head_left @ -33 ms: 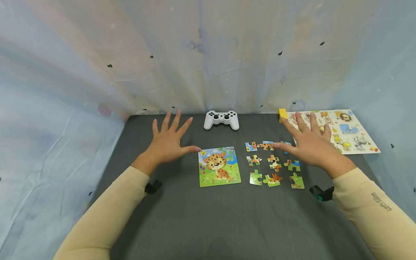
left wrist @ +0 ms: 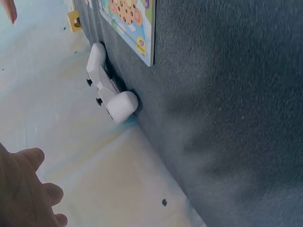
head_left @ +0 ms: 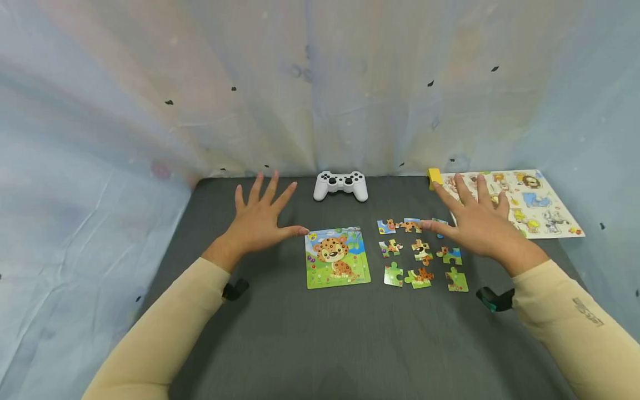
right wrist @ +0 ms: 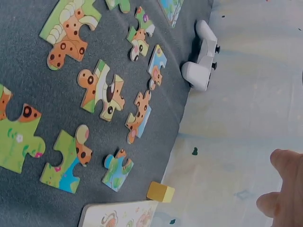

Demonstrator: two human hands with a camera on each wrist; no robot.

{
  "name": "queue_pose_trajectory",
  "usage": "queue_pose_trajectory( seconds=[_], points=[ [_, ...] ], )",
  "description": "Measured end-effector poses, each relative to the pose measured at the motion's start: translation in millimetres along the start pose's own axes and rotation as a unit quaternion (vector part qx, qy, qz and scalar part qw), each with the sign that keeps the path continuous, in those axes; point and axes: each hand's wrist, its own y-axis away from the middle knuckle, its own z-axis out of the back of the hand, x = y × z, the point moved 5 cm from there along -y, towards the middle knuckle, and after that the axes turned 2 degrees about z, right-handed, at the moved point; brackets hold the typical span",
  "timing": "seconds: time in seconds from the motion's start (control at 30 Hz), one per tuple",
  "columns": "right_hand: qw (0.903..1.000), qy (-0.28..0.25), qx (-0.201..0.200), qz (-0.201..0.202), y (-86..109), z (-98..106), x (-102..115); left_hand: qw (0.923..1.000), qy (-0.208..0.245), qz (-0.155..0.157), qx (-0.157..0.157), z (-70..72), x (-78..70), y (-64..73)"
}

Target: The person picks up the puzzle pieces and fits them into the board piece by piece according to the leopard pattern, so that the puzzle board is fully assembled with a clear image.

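My left hand hovers over the dark table with its fingers spread, holding nothing. Beside its thumb lies a square puzzle board printed with a spotted leopard cub. My right hand, also spread and holding nothing, hangs above the table at the right. Several loose jigsaw pieces lie in rough rows between the board and that hand. In the right wrist view they show leopard spots and green grass, such as the face piece. The right thumb partly covers one blue piece in the head view.
A white game controller sits at the table's back edge. A yellow block stands at the back right, next to a white animal picture board partly behind the right fingers. Pale cloth hangs behind the table.
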Motion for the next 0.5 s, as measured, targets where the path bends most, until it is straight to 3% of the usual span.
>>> queue_pose_trajectory(
  seconds=[0.5],
  points=[
    [0.9993,-0.018,-0.027,0.016,-0.1,8.8,1.9,0.9992,0.033,-0.016,-0.016,-4.7,-3.0,-1.4]
  ],
)
